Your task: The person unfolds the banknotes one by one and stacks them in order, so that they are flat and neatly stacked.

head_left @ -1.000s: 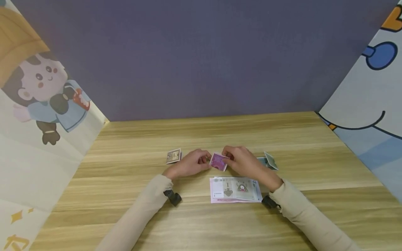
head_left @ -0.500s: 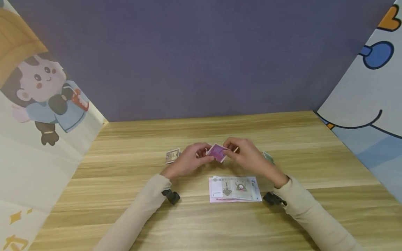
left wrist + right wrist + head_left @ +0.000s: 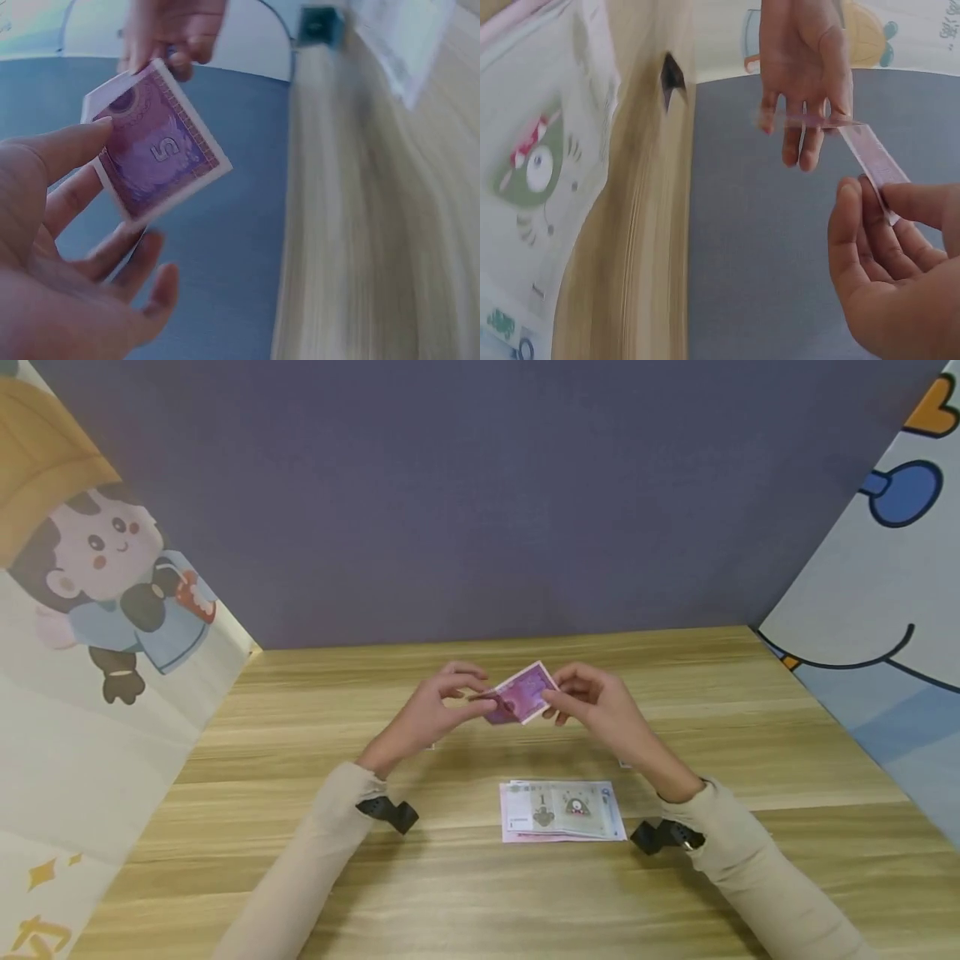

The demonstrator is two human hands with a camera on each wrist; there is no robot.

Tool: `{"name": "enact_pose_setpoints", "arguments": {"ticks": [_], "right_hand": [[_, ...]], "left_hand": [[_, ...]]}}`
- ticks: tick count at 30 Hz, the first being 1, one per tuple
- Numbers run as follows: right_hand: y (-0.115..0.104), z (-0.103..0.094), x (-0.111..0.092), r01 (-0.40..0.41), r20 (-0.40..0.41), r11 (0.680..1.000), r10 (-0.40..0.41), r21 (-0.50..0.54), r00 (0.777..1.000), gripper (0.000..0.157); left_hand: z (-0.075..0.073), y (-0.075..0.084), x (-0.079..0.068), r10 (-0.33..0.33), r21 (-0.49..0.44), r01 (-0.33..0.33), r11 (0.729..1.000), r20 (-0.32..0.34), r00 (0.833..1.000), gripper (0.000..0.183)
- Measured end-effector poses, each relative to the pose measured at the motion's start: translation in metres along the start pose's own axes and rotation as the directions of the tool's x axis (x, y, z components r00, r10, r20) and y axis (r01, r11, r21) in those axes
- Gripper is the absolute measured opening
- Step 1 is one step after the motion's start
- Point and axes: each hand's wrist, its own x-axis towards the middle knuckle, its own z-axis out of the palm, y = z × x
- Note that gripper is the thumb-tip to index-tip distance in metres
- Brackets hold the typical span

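Note:
A purple play banknote [image 3: 528,692] is held above the table between both hands, folded with a crease across it. A figure 5 shows on the banknote [image 3: 161,146] in the left wrist view. My left hand [image 3: 431,706] pinches its left part, thumb on top and the other fingers spread below. The opposite end is pinched between thumb and fingers of my right hand [image 3: 603,710], also seen in the right wrist view. Nearer to me, a stack of flat banknotes [image 3: 562,810] lies on the table, a grey-green one with a figure 1 uppermost.
A sliver of a small folded note [image 3: 430,747] shows under the left hand, and another small piece [image 3: 625,764] by the right wrist. The wooden table [image 3: 465,893] meets a grey-blue back panel [image 3: 495,527]. Cartoon-printed side panels [image 3: 97,610] stand at both sides.
Both hands have risen away from me and moved apart, carrying the purple banknote. The banknote has opened from a small folded square to a wider, creased shape. The stack has stayed put.

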Motion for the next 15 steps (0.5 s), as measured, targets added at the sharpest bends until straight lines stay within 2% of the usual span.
{"name": "enact_pose_setpoints", "arguments": {"ticks": [4,7,10,15], "right_hand": [[-0.004,-0.001,-0.001,-0.024,0.039,0.995,0.020,0.101,0.999,0.022],[-0.008,-0.001,-0.002,-0.073,0.097,0.989,0.060,0.129,0.993,0.029],[-0.012,-0.001,-0.003,-0.111,0.115,0.990,0.100,0.085,0.988,0.029],[-0.017,-0.001,-0.012,-0.089,0.026,0.992,0.092,-0.088,0.995,0.022]], "left_hand": [[-0.004,0.005,0.000,-0.027,-0.146,0.036,0.989,0.068,0.997,0.011],[-0.001,0.010,-0.001,-0.018,-0.158,0.036,0.987,0.119,0.993,0.011],[0.003,0.015,-0.001,0.000,-0.140,0.023,0.990,0.158,0.987,0.012],[0.010,0.022,-0.003,-0.009,-0.096,0.023,0.995,0.152,0.988,0.012]]}}
